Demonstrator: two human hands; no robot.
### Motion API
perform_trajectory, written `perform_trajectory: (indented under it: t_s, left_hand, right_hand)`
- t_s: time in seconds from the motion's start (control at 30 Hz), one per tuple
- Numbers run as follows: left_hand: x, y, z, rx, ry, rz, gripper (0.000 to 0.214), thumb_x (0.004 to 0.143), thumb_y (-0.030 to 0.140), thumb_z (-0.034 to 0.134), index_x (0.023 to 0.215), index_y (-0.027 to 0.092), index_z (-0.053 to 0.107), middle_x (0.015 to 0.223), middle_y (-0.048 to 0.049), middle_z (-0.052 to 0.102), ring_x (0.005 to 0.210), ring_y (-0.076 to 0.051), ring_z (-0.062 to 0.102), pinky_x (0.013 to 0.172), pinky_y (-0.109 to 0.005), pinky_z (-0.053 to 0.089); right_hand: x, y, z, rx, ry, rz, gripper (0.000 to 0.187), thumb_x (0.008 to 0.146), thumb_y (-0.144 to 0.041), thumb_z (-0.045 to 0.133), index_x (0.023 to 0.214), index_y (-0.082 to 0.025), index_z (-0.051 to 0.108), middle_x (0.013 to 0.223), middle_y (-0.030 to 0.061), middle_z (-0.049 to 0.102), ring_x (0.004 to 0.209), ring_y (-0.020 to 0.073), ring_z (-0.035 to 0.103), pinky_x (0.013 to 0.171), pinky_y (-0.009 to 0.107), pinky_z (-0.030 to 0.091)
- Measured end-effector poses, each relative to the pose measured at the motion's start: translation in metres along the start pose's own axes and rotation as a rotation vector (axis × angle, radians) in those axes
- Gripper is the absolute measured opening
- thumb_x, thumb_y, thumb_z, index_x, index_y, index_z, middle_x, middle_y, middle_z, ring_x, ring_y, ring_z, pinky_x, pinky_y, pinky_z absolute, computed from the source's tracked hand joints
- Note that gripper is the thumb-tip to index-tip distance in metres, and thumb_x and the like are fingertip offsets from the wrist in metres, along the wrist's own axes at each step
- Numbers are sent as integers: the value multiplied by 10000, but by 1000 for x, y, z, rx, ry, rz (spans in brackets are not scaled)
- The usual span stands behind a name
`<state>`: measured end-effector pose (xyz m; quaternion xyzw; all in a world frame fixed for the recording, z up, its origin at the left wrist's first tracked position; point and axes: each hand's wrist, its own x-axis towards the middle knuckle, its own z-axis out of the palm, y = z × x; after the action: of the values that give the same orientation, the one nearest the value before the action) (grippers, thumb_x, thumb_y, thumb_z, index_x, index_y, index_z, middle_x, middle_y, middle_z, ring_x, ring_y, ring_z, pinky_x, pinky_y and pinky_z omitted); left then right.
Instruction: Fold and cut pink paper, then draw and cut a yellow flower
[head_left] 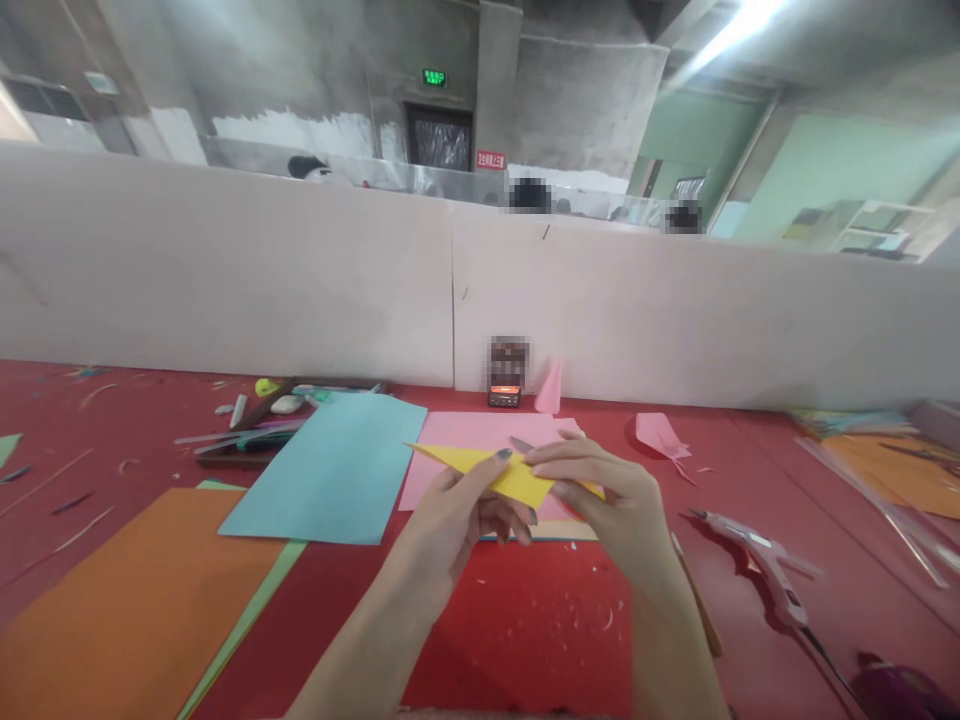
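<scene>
A folded yellow paper with a pointed left tip is held above the red table between both hands. My left hand pinches its lower left part, thumb and fingers closed on it. My right hand grips its right end, fingers curled over the top edge. Under the hands lies a pink sheet, with a light blue sheet to its left.
An orange sheet over a green one lies front left. A glue gun rests at the right. A pink paper cone, a folded pink piece, a phone and scattered tools sit near the partition wall.
</scene>
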<state>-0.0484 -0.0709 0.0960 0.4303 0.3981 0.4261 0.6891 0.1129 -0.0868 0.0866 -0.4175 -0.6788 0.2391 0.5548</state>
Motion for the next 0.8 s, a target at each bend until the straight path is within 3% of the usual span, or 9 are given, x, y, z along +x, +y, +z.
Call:
perform_trajectory:
  t_s: [0.1,0.17,0.27,0.33,0.4,0.5,0.67,0.8]
  left_hand:
    - [-5,3,2,53,-30,89,400,777,521,449,597,179,554,462,-13,562,394,-128,509,417,-236,372]
    - [-9,6,2,228,132,281,357,786,492,462,619,194,566,556,-23,609,509,-152,566,509,-257,432]
    - [-11,11,-2,571,469,590,169,754,384,557,781,236,635,895,-30,658,880,-208,590,774,-295,448]
    - [-10,13,-6,718,497,676,191,745,349,576,906,274,646,1053,-13,620,1022,-223,531,873,-308,405]
    - [-6,13,-11,764,401,606,175,760,360,559,872,269,658,981,-5,641,952,-217,555,831,-288,421]
    - [-3,11,-15,751,306,452,212,781,395,528,703,235,643,737,8,646,708,-177,567,647,-232,432]
    - [-3,11,-14,783,342,421,257,779,425,518,659,217,610,615,19,593,563,-144,484,512,-214,351]
    - [0,12,-20,719,459,431,300,780,473,503,671,204,580,613,21,564,581,-140,475,524,-209,342]
  right_hand:
    - [1,1,9,-31,171,185,108,758,-319,611,766,-293,715,801,-1,711,867,210,631,857,398,470]
    - [2,2,12,-34,235,300,130,741,-353,617,765,-261,706,798,17,708,813,210,637,745,350,510]
    - [3,3,12,1,185,350,180,743,-379,603,782,-228,692,802,29,703,782,200,637,722,325,509]
    - [3,3,11,27,150,361,187,745,-381,599,789,-222,687,826,29,703,800,198,636,738,318,504]
    - [3,2,10,45,140,370,178,744,-374,601,793,-227,689,861,27,705,819,194,637,751,309,500]
    - [4,0,12,63,129,387,165,738,-361,605,795,-233,693,893,25,705,822,192,640,754,304,500]
    - [3,0,10,54,78,430,224,733,-387,608,864,-225,689,921,40,698,858,210,636,761,312,498]
    - [0,7,-15,99,-184,522,317,687,-391,661,966,-241,676,1031,45,670,920,232,621,773,326,493]
